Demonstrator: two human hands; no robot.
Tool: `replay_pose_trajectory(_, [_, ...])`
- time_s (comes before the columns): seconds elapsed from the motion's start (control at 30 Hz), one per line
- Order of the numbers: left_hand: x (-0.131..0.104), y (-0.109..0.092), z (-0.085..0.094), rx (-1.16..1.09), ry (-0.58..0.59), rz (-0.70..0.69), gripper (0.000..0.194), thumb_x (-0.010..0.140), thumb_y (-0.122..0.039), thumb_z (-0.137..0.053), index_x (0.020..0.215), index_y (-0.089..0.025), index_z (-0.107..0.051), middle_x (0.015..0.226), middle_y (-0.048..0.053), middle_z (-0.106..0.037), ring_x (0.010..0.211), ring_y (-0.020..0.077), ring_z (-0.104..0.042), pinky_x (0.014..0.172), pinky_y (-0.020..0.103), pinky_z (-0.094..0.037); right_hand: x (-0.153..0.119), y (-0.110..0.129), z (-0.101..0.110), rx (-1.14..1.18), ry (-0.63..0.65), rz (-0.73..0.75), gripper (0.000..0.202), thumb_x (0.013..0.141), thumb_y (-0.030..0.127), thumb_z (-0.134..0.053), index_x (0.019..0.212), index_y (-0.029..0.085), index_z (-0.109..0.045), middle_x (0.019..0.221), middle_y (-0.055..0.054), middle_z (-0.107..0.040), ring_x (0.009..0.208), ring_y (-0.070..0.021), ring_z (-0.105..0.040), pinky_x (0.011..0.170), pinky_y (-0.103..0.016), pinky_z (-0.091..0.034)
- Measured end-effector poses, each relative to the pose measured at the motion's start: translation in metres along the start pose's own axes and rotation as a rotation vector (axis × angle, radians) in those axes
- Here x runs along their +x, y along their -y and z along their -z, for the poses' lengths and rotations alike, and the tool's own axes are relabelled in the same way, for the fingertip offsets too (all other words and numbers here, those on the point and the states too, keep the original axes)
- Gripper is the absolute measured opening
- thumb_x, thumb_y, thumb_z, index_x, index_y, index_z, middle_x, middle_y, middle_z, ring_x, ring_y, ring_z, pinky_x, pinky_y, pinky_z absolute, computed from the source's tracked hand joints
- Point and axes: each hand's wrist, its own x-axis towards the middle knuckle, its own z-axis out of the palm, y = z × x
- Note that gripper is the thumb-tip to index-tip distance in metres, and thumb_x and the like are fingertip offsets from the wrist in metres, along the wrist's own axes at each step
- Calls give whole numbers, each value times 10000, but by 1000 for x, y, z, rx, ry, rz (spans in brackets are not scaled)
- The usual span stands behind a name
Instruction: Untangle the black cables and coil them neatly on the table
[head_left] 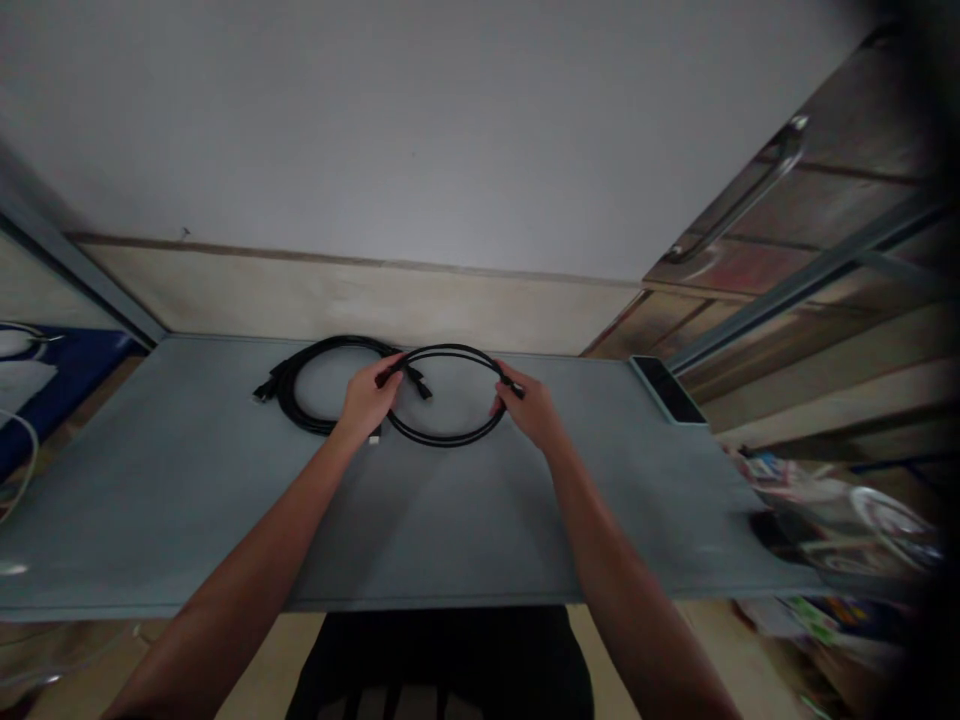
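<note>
Both of my hands hold a thin black cable point(448, 440) coiled into a loop. My left hand point(369, 395) has its fingers closed on the left side of the loop, and my right hand point(528, 404) grips the right side, where a connector end shows at the fingers. A thicker coiled black cable point(296, 410) lies on the grey table point(480, 530), just left of and partly behind my left hand. Its plug ends point left and right. Beside my left wrist sits a small white-tipped connector point(374, 438).
A phone point(667, 390) lies at the table's back right corner. Behind the table stands a pale wall point(375, 300), with metal frame posts on both sides. Blurred items in clear plastic point(840, 520) are at the right edge. A blue surface point(64, 375) with white cables is at far left.
</note>
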Motion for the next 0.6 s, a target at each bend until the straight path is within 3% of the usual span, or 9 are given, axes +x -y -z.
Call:
replay_pose_trajectory(0.13, [12, -6, 38, 274, -192, -55, 404, 857, -320, -624, 1233, -196, -702, 754, 36, -681, 620, 151, -604, 550, 246, -451, 7, 23, -37, -387, 38, 172, 496, 848, 226, -527, 1325, 113, -605, 950, -106, -718, 842, -221, -655, 839, -346, -498])
replay_pose_trajectory(0.2, [20, -10, 64, 398, -264, -50, 377, 861, -321, -617, 1200, -191, -717, 790, 52, -714, 648, 169, -640, 596, 264, -483, 18, 42, -58, -482, 104, 245, 443, 848, 197, -512, 1270, 129, -628, 951, -106, -708, 846, -221, -639, 828, -322, -491])
replay_pose_trajectory(0.3, [32, -11, 106, 498, -322, -17, 363, 882, -267, -577, 1207, -165, -701, 831, 71, -740, 658, 181, -676, 676, 292, -519, 44, 72, -92, -594, 143, 289, 342, 851, 168, -494, 1144, 118, -662, 945, -122, -679, 840, -214, -624, 828, -301, -483])
replay_pose_trajectory(0.4, [46, -2, 139, 697, -302, -47, 308, 878, -190, -554, 1136, -147, -718, 954, 111, -755, 813, 224, -712, 809, 334, -525, 66, 91, -127, -686, 172, 255, 300, 877, 168, -489, 1113, 105, -663, 1050, -163, -652, 938, -236, -625, 862, -311, -483])
replay_pose_trajectory(0.5, [55, 12, 154, 928, -234, -93, 274, 859, -146, -562, 1073, -132, -733, 1065, 154, -737, 1033, 286, -679, 954, 384, -475, 74, 97, -156, -787, 216, 164, 283, 902, 185, -501, 1104, 87, -674, 1132, -211, -618, 1055, -296, -600, 896, -368, -488])
replay_pose_trajectory(0.6, [58, 24, 154, 1027, -173, -83, 299, 871, -131, -540, 1123, -108, -700, 1149, 183, -703, 1128, 293, -638, 1016, 383, -438, 69, 96, -171, -848, 185, 100, 277, 915, 180, -500, 1109, 83, -674, 1216, -237, -568, 1123, -333, -560, 901, -412, -493])
